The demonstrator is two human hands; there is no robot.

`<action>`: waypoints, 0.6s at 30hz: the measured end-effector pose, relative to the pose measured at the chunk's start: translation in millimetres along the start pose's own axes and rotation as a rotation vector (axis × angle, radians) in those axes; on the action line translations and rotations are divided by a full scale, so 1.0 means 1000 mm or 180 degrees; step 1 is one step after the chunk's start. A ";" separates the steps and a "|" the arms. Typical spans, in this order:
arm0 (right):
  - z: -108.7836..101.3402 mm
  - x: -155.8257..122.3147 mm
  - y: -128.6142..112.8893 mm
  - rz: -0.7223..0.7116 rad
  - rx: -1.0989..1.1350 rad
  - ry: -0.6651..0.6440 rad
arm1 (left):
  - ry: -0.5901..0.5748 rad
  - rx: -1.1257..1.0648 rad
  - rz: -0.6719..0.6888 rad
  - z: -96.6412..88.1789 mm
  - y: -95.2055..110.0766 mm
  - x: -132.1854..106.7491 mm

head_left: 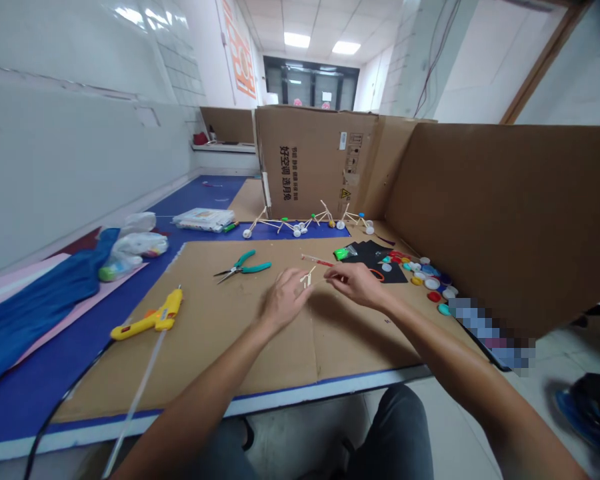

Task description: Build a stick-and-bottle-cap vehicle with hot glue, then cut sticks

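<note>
My left hand is closed over the cardboard mat in the middle, with a few short pale wooden sticks between its thumb and fingers. To its right, my right hand has its fingertips pinched together; what they hold, if anything, is too small to make out. A small gap separates the two hands. Teal-handled needle-nose pliers lie open beyond the left hand. A yellow glue gun rests further left, a clear glue stick trailing beneath it. Behind my right fingers lie a red-and-clear strip and an orange scissor handle.
Three stick models with white cap wheels stand along the back edge. Colourful bottle caps and black sheets lie at right. Cardboard walls rise behind and to the right. Plastic bags and blue cloth occupy the left.
</note>
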State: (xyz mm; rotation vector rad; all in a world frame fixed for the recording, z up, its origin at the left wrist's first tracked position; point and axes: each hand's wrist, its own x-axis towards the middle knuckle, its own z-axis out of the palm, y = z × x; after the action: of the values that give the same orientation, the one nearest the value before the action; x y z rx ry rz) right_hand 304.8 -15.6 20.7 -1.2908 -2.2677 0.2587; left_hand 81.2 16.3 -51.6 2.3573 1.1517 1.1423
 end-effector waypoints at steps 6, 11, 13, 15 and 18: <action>0.035 0.014 0.007 0.0170 0.1309 0.0039 | -0.0670 -0.0252 -0.0244 0.004 0.001 -0.006; 0.024 -0.004 0.045 0.0824 0.0087 0.0263 | -0.0607 -0.0557 -0.0776 0.008 0.000 -0.005; 0.013 -0.016 0.057 0.1163 -0.0723 0.0064 | -0.0520 -0.0781 -0.0950 0.008 -0.001 -0.004; 0.006 -0.027 0.062 0.1464 -0.1298 -0.0365 | -0.0524 -0.1071 -0.1080 0.009 -0.001 -0.004; 0.006 -0.036 0.063 0.1642 -0.1579 -0.0847 | -0.0587 -0.1521 -0.1258 0.011 0.000 -0.004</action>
State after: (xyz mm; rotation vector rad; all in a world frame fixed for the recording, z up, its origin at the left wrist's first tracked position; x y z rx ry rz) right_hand 364.0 -12.3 -22.4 -2.2175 -2.2514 0.0398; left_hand 87.7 14.4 -60.8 1.7390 1.0718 0.9137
